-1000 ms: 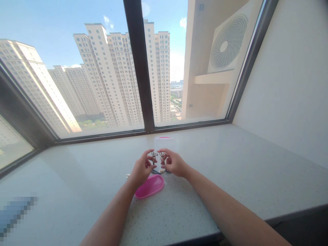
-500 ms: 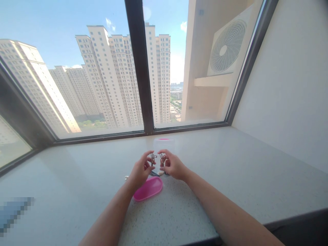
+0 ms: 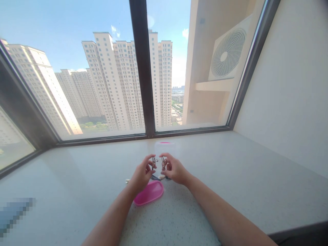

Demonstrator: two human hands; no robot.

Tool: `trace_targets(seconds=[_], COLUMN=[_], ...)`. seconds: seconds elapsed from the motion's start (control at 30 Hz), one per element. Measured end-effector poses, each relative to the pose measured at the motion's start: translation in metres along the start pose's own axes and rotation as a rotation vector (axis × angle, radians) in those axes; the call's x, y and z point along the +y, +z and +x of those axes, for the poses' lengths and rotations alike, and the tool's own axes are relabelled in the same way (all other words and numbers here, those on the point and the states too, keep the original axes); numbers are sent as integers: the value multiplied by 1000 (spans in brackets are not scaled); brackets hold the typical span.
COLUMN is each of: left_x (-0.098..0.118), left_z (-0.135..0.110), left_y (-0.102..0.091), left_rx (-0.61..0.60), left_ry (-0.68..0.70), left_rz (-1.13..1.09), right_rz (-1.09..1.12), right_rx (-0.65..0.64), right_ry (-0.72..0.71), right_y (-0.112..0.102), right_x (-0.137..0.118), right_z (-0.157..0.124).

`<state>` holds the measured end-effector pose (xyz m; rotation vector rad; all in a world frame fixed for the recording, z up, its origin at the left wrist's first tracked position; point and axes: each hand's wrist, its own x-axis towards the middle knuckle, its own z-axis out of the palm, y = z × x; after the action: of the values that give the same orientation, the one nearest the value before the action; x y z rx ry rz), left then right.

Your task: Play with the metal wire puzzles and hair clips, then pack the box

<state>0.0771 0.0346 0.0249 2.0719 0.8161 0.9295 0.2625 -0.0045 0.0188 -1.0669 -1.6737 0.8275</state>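
My left hand [image 3: 141, 173] pinches a small brown looped cord piece [image 3: 154, 162], bow-like, between thumb and fingers. Facing it a short gap away, my right hand [image 3: 177, 170] pinches a similar brown looped piece [image 3: 164, 162]. Both are held upright above the sill; their exact kind is too small to make out. Under the hands lie a dark slim item [image 3: 155, 177] and a pale one [image 3: 162, 177], partly covered by the fingers. An oblong pink tray [image 3: 151, 195] rests nearer to me, its left end behind my left wrist.
A see-through container [image 3: 165, 147] with a pink spot stands beyond my hands, near the window frame [image 3: 150, 131]. A small white item [image 3: 127, 181] lies left of my left wrist. The pale speckled sill [image 3: 217, 164] meets a white wall [image 3: 287, 92] on the right.
My view has tilted slightly, so the whole scene sits a little lower. Both hands keep their pinch on the brown looped pieces, with hardly any movement.
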Motion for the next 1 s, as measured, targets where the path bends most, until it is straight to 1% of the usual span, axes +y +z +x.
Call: trace_targets(seconds=[0.47, 1.0], left_x=[0, -1], left_z=[1, 1], left_y=[1, 1], left_rx=[3, 10], left_ry=[-17, -11], left_rz=[-20, -29], right_rz=[-8, -58], right_rx=[-32, -43], right_ry=[6, 5], right_y=[0, -1], right_x=[4, -3], right_z=[0, 0])
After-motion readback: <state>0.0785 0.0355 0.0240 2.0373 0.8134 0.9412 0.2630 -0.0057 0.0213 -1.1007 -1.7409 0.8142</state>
